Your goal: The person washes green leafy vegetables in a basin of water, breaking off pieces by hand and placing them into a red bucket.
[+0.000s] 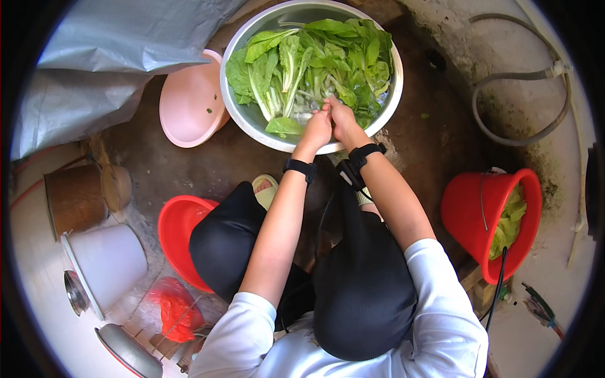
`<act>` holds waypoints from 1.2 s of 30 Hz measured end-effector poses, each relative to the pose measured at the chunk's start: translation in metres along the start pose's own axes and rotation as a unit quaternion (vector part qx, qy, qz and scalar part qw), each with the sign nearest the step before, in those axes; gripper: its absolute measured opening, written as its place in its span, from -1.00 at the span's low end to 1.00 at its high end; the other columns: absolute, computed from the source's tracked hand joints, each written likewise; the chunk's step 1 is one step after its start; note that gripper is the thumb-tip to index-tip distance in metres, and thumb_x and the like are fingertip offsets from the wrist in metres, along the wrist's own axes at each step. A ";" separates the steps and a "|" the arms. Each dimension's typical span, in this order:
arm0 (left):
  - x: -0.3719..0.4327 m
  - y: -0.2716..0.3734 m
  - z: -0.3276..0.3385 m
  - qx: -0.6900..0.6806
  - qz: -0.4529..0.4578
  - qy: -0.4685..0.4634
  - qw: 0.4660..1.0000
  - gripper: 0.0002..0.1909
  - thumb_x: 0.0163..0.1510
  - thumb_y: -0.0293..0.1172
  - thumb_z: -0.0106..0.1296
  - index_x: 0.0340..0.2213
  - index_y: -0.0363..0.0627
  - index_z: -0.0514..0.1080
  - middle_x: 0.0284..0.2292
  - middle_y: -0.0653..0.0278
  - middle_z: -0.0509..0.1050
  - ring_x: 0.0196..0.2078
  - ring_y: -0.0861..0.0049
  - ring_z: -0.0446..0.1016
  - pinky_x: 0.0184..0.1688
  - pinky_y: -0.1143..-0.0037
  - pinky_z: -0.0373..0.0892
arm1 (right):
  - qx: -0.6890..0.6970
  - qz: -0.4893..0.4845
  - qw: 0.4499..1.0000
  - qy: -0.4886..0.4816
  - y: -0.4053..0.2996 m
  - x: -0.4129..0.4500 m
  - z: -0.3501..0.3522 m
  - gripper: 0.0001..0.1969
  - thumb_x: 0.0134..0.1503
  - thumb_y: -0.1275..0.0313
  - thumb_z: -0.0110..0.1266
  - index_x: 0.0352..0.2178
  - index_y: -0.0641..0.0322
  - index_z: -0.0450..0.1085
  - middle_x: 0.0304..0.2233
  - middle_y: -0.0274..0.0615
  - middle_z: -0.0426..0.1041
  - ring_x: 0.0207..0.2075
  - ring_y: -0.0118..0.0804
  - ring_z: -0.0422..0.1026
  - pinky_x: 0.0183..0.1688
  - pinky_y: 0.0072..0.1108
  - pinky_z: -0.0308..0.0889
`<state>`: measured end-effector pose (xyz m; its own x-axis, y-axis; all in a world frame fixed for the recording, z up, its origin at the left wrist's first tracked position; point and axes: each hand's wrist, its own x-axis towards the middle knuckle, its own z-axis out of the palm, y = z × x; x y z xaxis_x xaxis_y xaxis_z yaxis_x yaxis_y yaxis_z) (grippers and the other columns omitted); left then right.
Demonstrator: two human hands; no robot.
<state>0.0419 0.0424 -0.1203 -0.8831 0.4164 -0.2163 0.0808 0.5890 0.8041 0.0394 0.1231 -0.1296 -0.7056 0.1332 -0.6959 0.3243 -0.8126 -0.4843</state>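
Observation:
A large metal basin [400, 78] sits before me with water [302, 107] and many leafy greens [340, 52] in it. Pale stems fan out on the left side, while darker leaves crowd the right. Over the near part of the basin, my left hand [318, 127] and my right hand [342, 119] meet with their fingers bent together. Pale stems show just beyond the fingertips. Whether the fingers grip a stem cannot be made out. One loose leaf [284, 126] floats by the near rim, left of my hands.
A pink basin [186, 106] touches the metal one's left side. Beside my left knee is a red basin [177, 231]. To the right stands a red bucket [465, 208] with leaves [508, 222]. A hose [515, 138] hangs on the wall. Grey sheeting [118, 42] drapes at upper left.

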 end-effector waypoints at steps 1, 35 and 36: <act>0.000 0.006 0.004 -0.001 0.004 -0.004 1.000 -0.73 0.00 -0.37 -0.35 -0.37 -0.28 0.30 -0.43 -0.08 0.37 -0.35 0.08 0.34 -0.31 0.35 0.25 | 0.002 -0.004 1.000 0.004 -0.004 0.004 -0.010 -0.87 0.01 0.45 -0.25 -0.54 0.27 0.20 -0.68 -0.27 0.17 -0.54 -0.24 0.32 -0.41 -0.45 0.28; 0.006 -0.008 0.011 -0.238 -0.135 -0.104 0.956 -0.70 0.06 -0.34 -0.35 -0.38 -0.31 0.32 -0.48 0.13 0.41 -0.51 0.48 0.38 -0.49 0.57 0.30 | -0.230 -0.051 0.965 0.112 -0.013 -0.008 -0.004 -0.62 0.02 0.15 -0.19 -0.45 0.32 0.32 -0.66 -0.25 0.33 -0.66 -0.42 0.27 -0.66 -0.56 0.18; 0.007 -0.012 0.012 -0.228 -0.128 -0.086 0.961 -0.70 0.06 -0.35 -0.35 -0.38 -0.31 0.33 -0.48 0.12 0.40 -0.50 0.47 0.39 -0.48 0.57 0.30 | -0.238 -0.060 0.965 0.092 -0.012 -0.007 -0.003 -0.64 0.03 0.18 -0.20 -0.41 0.32 0.32 -0.63 -0.25 0.34 -0.63 -0.43 0.28 -0.63 -0.58 0.19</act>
<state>0.0399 0.0466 -0.1382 -0.7549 0.4297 -0.4954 -0.3744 0.3378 0.8635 0.0423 0.1337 -0.1202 -0.6471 0.3435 -0.6807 0.5308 -0.4379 -0.7256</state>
